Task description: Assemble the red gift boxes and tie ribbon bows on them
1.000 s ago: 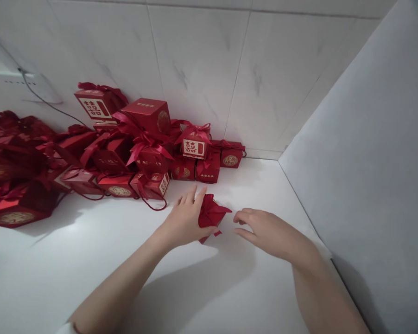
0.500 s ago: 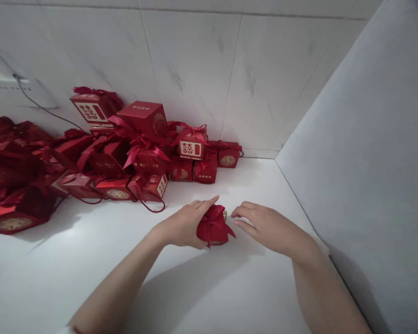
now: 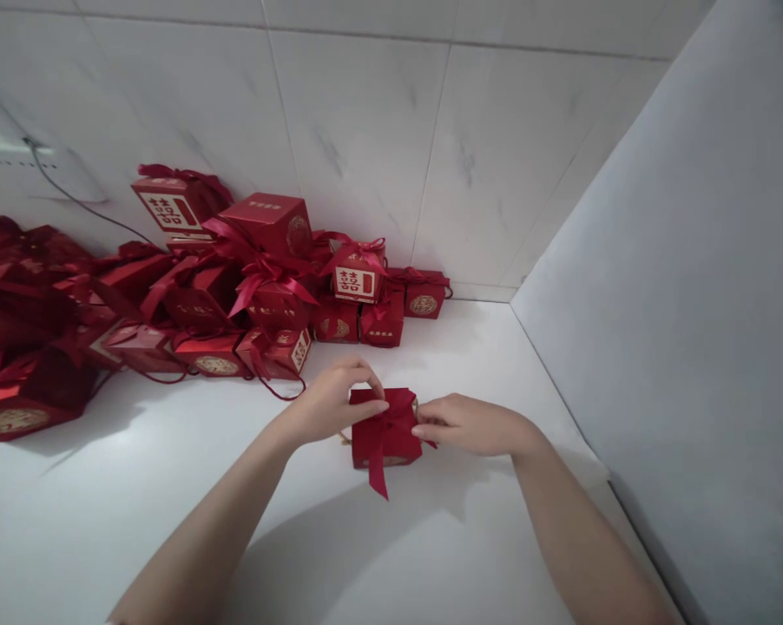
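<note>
While I watch from afar, one red box (image 3: 400, 445) sits on the white counter (image 3: 496, 547), one ribbon tail (image 3: 378, 473) pointing toward the wearer, long axis unclear. Two hands flank it, fingers narrow: left hand (image 3: 336, 404), right hand (image 3: 473, 425); whether either pinches, I cannot tell. Stacked boxes (image 3: 261, 221) behind overlap beyond counting.

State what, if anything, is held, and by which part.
Left hand: at the red ribbon bow atop the red cardboard box; right hand: at the box's right end. Whether either grips cannot be told.
</note>
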The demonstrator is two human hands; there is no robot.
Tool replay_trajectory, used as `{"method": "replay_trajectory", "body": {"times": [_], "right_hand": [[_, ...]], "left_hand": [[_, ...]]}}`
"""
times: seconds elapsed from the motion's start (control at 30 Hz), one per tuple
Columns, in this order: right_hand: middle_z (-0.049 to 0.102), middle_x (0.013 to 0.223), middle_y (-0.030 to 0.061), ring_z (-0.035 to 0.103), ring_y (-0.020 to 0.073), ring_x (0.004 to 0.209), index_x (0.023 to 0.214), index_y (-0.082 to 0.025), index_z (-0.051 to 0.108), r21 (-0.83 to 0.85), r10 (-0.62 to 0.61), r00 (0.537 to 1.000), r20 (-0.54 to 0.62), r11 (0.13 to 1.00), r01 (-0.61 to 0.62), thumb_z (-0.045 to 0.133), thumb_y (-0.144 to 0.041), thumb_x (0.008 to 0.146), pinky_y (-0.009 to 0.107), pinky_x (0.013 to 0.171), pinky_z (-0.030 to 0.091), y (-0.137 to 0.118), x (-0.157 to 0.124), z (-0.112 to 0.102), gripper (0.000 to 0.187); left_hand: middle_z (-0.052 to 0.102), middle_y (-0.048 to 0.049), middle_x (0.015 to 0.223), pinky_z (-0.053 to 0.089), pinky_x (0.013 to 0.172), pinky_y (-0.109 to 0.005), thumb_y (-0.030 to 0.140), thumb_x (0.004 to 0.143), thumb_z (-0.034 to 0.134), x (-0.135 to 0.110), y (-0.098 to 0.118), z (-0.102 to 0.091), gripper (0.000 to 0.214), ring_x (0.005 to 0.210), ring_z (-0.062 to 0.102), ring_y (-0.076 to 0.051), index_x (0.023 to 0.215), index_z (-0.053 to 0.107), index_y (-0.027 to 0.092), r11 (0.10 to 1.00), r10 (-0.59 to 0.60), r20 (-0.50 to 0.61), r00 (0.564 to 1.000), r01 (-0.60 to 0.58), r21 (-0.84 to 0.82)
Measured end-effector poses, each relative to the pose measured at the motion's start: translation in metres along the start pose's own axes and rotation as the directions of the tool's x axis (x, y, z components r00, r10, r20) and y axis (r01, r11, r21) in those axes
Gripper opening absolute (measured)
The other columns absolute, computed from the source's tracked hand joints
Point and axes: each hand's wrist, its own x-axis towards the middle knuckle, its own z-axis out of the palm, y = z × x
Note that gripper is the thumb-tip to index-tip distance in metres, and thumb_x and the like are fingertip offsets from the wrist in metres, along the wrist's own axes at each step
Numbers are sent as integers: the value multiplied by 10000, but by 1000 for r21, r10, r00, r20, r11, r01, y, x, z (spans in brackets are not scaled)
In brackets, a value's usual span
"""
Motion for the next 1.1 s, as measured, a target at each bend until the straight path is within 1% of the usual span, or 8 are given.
{"method": "replay_trajectory", "body": {"times": [0.07, 0.23, 0.37, 0.5, 0.67, 0.9, 0.97, 1.1], "right_hand": [[586, 764, -19, 495, 129, 649, 754, -206, 513, 57, -30, 999, 14, 998, 29, 458, -391, 966, 260, 622, 371, 3, 3, -1, 287], [572, 749, -34, 456, 112, 628, 742, -203, 528, 77, -60, 996, -60, 995, 64, 522, -339, 931, 250, 603, 340, 3, 2, -2, 233], [565, 762, -28, 451, 118, 639, 761, -204, 545, 66, -69, 992, -105, 995, 76, 487, -316, 941, 257, 601, 327, -3, -2, -3, 220], [553, 765, -21, 457, 129, 673, 754, -204, 542, 27, -91, 984, -150, 995, 96, 434, -306, 962, 267, 629, 332, -3, -3, -4, 256], [539, 752, -19, 440, 130, 665, 734, -203, 526, -18, -48, 983, -178, 999, 46, 428, -323, 961, 273, 627, 324, 4, -1, -4, 274], [525, 696, -24, 405, 121, 602, 719, -201, 506, -26, 73, 989, -128, 997, -77, 440, -372, 948, 267, 567, 302, 9, -7, -9, 292], [562, 713, -16, 442, 128, 609, 741, -206, 543, -32, 109, 989, -105, 993, -112, 476, -393, 933, 269, 564, 316, 10, -15, -13, 277], [677, 941, 39, 604, 189, 764, 961, -237, 635, -23, 208, 965, -160, 976, -215, 521, -429, 923, 300, 650, 424, 12, -32, -19, 227]], "left_hand": [[589, -38, 1019, 485, 825, -311, 382, 837, 660, 2, -2, 5, 169, 900, 606, -188, 855, 713, 222, 1000, -7, 35, 999, 7, 8], [582, -48, 1110, 485, 836, -322, 407, 839, 645, 2, -1, 10, 196, 937, 616, -207, 832, 731, 232, 998, -39, 63, 997, 36, 48], [609, -47, 1078, 468, 896, -358, 432, 820, 660, 3, -1, 16, 213, 987, 605, -228, 804, 704, 224, 997, -44, 20, 999, 42, 69], [614, -37, 1090, 455, 927, -356, 363, 809, 667, 5, -4, 18, 135, 1002, 603, -219, 799, 706, 234, 999, -27, 76, 997, 23, 46], [605, -19, 1113, 463, 909, -334, 325, 794, 675, 6, -8, 13, 84, 1000, 612, -207, 812, 717, 255, 999, -37, 133, 990, 36, 11], [592, -38, 1114, 467, 920, -341, 315, 805, 670, 8, -11, 13, 86, 1009, 603, -211, 831, 700, 239, 999, -32, 170, 985, 32, 4], [594, -49, 1109, 475, 910, -353, 335, 794, 687, 4, -8, 11, 150, 1008, 597, -222, 903, 674, 233, 1000, -21, 179, 984, 17, 26], [545, -82, 1276, 487, 940, -375, 428, 648, 824, -12, 3, -4, 645, 1140, 556, -270, 1218, 569, 267, 998, 32, 202, 979, -43, 48]]}}
